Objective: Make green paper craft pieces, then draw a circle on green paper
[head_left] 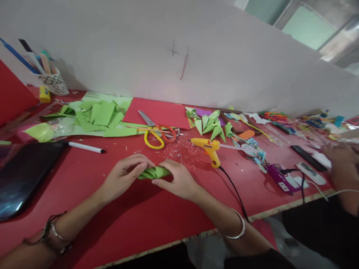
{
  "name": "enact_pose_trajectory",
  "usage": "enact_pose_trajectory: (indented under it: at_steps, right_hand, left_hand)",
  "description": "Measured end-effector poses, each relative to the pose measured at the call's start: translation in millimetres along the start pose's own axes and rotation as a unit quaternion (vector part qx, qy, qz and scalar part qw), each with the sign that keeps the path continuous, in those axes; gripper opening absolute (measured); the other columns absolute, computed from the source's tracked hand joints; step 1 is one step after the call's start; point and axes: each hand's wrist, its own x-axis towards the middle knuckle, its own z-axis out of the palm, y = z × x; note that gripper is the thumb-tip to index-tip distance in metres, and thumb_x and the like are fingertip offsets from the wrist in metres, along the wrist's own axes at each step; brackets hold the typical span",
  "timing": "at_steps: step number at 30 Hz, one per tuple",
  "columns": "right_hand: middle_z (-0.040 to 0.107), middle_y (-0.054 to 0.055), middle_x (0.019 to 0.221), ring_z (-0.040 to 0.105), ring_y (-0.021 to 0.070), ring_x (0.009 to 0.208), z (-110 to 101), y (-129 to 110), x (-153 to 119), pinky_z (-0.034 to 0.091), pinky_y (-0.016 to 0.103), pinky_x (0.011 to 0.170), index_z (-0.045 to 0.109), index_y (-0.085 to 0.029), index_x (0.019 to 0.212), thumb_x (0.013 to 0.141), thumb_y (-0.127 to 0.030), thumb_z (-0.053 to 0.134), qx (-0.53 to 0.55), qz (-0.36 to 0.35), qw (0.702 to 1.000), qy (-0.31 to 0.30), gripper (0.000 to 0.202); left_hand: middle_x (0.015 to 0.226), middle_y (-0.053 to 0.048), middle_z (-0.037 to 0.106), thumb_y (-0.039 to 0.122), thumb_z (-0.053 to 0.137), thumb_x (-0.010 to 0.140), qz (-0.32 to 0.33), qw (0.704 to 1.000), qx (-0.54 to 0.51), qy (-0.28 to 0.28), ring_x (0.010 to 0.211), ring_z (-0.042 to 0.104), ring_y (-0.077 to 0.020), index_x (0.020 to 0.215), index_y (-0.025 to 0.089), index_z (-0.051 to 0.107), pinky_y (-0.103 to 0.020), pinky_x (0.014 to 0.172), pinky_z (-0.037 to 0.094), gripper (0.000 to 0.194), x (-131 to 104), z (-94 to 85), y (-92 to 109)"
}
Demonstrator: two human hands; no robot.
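Note:
Between my two hands is a piece of green paper (pixel 155 172), rolled or folded into layers, just over the red tabletop (pixel 134 220). My left hand (pixel 125 175) pinches its left end with thumb and fingers. The right end is gripped by my right hand (pixel 179 179), thumb below and fingers on top. Beyond my hands lie scissors (pixel 154 137) with yellow and orange handles. To the right of them rests a yellow hot glue gun (pixel 209 148), its black cord running to the table's front edge.
Cut green paper pieces (pixel 101 114) and a red sheet (pixel 158 113) lie along the wall. Green paper cones (pixel 213 127) cluster right of them. A marker (pixel 86 147) and black tablet-like slab (pixel 28 175) are left; a purple power strip (pixel 282 178) and another person's hand (pixel 340 157) are right.

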Motion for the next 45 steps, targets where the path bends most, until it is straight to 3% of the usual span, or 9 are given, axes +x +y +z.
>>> enact_pose_trajectory:
  at_steps: [2,5,8,12,26,31,40,45]
  right_hand:
    - [0.056,0.002,0.082,0.052,0.0128,0.074,-1,1,0,0.037,0.023,0.065,0.053,-0.017,0.091,0.075,-0.050,0.053,-0.019,-0.001,1.000,-0.004,0.036]
    - [0.056,0.001,0.083,0.052,0.0127,0.075,-2,1,-1,0.037,0.023,0.064,0.053,-0.018,0.091,0.074,-0.051,0.053,-0.033,-0.011,0.999,-0.022,0.037]
    - [0.055,0.001,0.083,0.052,0.0119,0.074,-3,0,-1,0.036,0.021,0.062,0.053,-0.019,0.091,0.075,-0.053,0.052,-0.046,-0.033,0.997,-0.044,0.037]
    - [0.054,0.000,0.080,0.051,0.0111,0.071,-3,0,-2,0.032,0.021,0.058,0.052,-0.020,0.088,0.075,-0.054,0.050,-0.078,-0.060,0.993,-0.064,0.037]
    - [0.054,0.000,0.081,0.051,0.0114,0.071,-2,2,1,0.031,0.020,0.057,0.053,-0.019,0.088,0.077,-0.057,0.045,-0.100,-0.060,0.990,-0.081,0.040]
    - [0.054,0.000,0.081,0.051,0.0115,0.072,-4,4,1,0.031,0.021,0.058,0.054,-0.020,0.089,0.075,-0.057,0.048,-0.098,-0.052,0.991,-0.074,0.041]
    - [0.054,0.000,0.082,0.051,0.0119,0.073,-5,4,1,0.034,0.021,0.060,0.055,-0.021,0.092,0.074,-0.054,0.052,-0.066,-0.048,0.993,-0.082,0.038]
    - [0.054,0.000,0.080,0.050,0.0117,0.071,-4,3,0,0.035,0.021,0.061,0.052,-0.018,0.089,0.073,-0.052,0.054,-0.028,-0.028,0.998,-0.043,0.037]
  left_hand:
    - [0.077,-0.001,0.059,0.030,0.047,0.079,-0.076,0.995,-0.049,-0.036,0.072,0.055,-0.0115,0.080,0.018,0.059,-0.021,0.065,0.045,0.017,3,-2.4,-3]
    - [0.075,0.001,0.058,0.033,0.053,0.075,-0.135,0.979,-0.090,-0.124,0.068,0.053,-0.0109,0.076,0.017,0.057,-0.021,0.062,0.043,0.016,6,-7.6,-9]
    - [0.071,0.002,0.056,0.034,0.055,0.073,-0.156,0.962,-0.109,-0.197,0.064,0.051,-0.0102,0.075,0.017,0.055,-0.020,0.059,0.041,0.018,7,-12.7,-11]
    - [0.068,0.003,0.054,0.033,0.055,0.073,-0.167,0.950,-0.126,-0.233,0.064,0.050,-0.0098,0.073,0.016,0.053,-0.020,0.061,0.040,0.017,7,-14.7,-10]
    - [0.068,0.003,0.054,0.037,0.054,0.072,-0.139,0.973,-0.050,-0.176,0.064,0.050,-0.0102,0.070,0.017,0.053,-0.021,0.059,0.041,0.020,6,-6.9,-7]
    - [0.076,0.000,0.058,0.037,0.053,0.072,-0.137,0.980,-0.038,-0.137,0.068,0.053,-0.0120,0.079,0.017,0.054,-0.022,0.061,0.044,0.020,6,-1.5,-6]
    - [0.073,0.001,0.060,0.038,0.051,0.075,-0.140,0.980,-0.032,-0.136,0.067,0.054,-0.0117,0.077,0.018,0.059,-0.021,0.062,0.044,0.021,5,0.5,-5]
    - [0.083,-0.001,0.059,0.040,0.047,0.078,-0.135,0.984,-0.085,-0.084,0.071,0.056,-0.0125,0.090,0.018,0.054,-0.023,0.063,0.046,0.026,3,1.9,-2]
